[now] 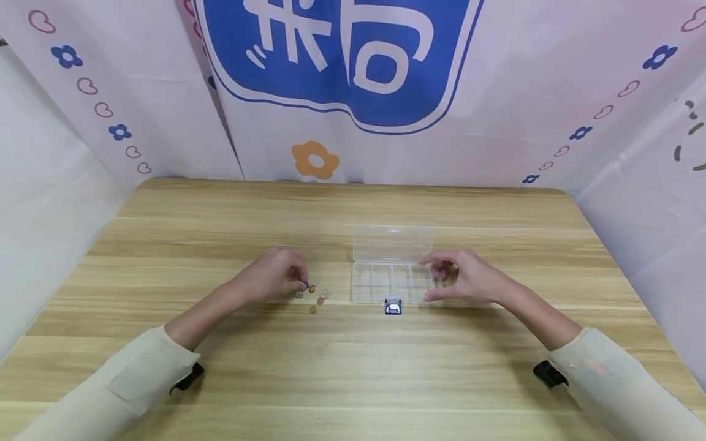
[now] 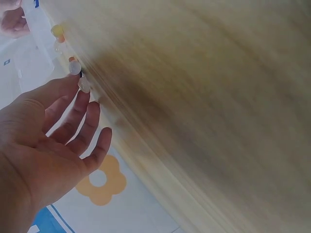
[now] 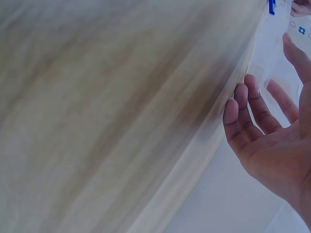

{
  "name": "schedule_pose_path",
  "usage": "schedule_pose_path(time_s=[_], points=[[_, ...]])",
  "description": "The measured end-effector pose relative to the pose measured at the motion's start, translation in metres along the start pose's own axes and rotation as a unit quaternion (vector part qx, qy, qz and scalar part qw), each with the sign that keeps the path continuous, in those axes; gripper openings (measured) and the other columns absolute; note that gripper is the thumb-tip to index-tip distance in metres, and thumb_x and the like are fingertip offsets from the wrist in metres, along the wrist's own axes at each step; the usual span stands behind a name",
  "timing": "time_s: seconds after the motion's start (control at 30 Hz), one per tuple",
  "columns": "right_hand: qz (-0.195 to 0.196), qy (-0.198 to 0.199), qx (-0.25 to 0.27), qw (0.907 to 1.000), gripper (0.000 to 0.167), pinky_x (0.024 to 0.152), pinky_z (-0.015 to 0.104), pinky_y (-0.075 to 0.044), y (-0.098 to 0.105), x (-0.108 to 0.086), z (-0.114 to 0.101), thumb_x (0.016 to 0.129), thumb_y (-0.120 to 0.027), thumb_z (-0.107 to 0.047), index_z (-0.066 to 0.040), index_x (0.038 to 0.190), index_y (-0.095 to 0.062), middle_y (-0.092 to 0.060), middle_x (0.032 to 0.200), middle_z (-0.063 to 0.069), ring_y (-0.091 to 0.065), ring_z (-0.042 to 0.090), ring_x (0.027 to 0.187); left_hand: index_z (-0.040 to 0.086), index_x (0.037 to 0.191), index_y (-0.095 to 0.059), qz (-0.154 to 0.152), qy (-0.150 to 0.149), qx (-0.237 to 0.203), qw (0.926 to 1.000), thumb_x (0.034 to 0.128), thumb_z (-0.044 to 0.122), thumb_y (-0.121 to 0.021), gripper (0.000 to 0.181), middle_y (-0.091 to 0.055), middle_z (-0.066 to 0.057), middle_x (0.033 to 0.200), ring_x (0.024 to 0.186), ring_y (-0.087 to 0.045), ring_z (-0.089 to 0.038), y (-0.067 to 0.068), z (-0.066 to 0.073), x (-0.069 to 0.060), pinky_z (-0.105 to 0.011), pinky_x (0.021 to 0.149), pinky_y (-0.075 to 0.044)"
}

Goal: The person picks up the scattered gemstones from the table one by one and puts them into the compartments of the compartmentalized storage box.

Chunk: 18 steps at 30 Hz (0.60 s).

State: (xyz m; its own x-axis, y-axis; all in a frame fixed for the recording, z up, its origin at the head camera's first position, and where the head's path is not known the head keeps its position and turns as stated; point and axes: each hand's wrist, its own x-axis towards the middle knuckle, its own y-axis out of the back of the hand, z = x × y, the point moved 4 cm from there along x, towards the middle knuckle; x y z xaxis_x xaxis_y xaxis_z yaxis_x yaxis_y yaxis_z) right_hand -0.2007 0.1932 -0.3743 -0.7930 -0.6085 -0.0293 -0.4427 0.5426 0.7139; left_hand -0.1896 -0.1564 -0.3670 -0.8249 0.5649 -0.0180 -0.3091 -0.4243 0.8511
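Note:
At the small beads, my left hand [image 1: 276, 274] pinches a small blue bead [image 1: 306, 285] between thumb and forefinger. The other fingers curve loosely in the left wrist view, where clear beads [image 2: 74, 67] sit by the fingertips. Clear, yellow [image 1: 312, 310] and orange beads lie close together on the table. A clear compartment box [image 1: 361, 283] stands right of them, its lid [image 1: 393, 244] tilted back. My right hand [image 1: 469, 278] grips the box's right end, thumb at the front corner and forefinger near the lid hinge.
A blue-framed clasp-like piece [image 1: 393, 307] is at the box's front edge. The wooden table [image 1: 353, 373] reaches back to a printed white cloth [image 1: 265, 141] with a blue panel. Black devices [image 1: 550, 374] show under both sleeves.

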Motion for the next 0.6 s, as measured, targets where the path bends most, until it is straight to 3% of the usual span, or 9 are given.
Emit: schedule_pose_path(time_s=[0.33,0.6], points=[[-0.001,-0.001,0.002,1.0,0.062,0.069,0.026,-0.051,0.0,0.001,-0.001,0.079,-0.093,-0.022,0.001,0.13,-0.067,-0.064,0.091,0.002,-0.058,0.02,0.084,0.006,0.081,-0.075,-0.005,0.029,-0.024,0.9993,0.0872,-0.002,-0.079,0.011,-0.07,0.001,0.083,0.082,-0.066,-0.015,0.003,0.002,0.002,-0.038,0.079,-0.058],[0.0,-0.003,0.004,1.0,0.062,0.07,0.027,-0.052,0.0,0.0,-0.001,0.078,-0.093,-0.021,0.001,0.13,-0.067,-0.065,0.091,0.002,-0.059,0.019,0.084,0.002,0.086,-0.078,0.018,0.025,-0.058,0.9978,0.0879,-0.005,-0.077,0.007,-0.075,-0.004,0.084,0.079,-0.065,-0.017,0.014,0.008,0.005,-0.025,0.066,-0.054]])
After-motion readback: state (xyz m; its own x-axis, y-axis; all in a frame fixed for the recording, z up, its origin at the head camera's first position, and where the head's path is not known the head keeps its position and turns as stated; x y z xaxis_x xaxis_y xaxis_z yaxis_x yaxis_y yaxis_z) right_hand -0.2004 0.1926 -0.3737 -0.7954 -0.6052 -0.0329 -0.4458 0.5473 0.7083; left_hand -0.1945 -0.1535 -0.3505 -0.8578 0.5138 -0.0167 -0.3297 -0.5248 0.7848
